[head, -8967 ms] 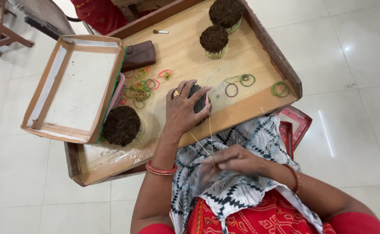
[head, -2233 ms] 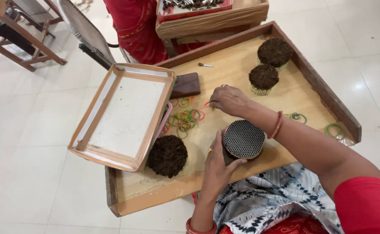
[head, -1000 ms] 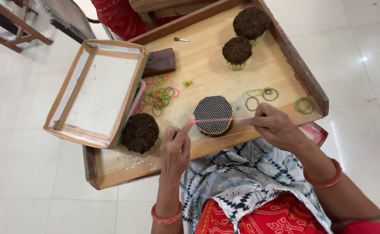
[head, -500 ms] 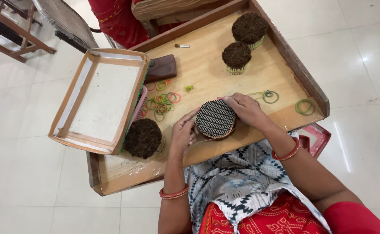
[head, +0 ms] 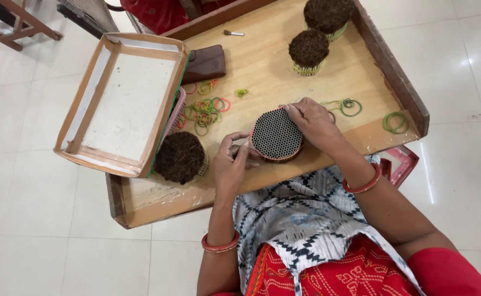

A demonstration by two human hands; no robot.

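A round bundle of thin sticks (head: 276, 134), its flat end a dark honeycomb of dots, stands near the front edge of a wooden tray table (head: 262, 66). My right hand (head: 314, 123) grips its right side from above. My left hand (head: 232, 164) presses on its left side, fingers curled against the bundle. A red bangle sits on each wrist.
Three dark-topped stick bundles stand on the table: one front left (head: 180, 157), two at the back (head: 308, 49), (head: 328, 13). Coloured rubber bands (head: 205, 108) lie in the middle and at the right (head: 395, 121). A shallow empty wooden tray (head: 121, 104) overhangs the left side; a brown pouch (head: 205, 63) lies behind it.
Both hands have closed in on the honeycomb-ended bundle. One second ago they were apart, holding a thin strand stretched across it; now they hold its sides.
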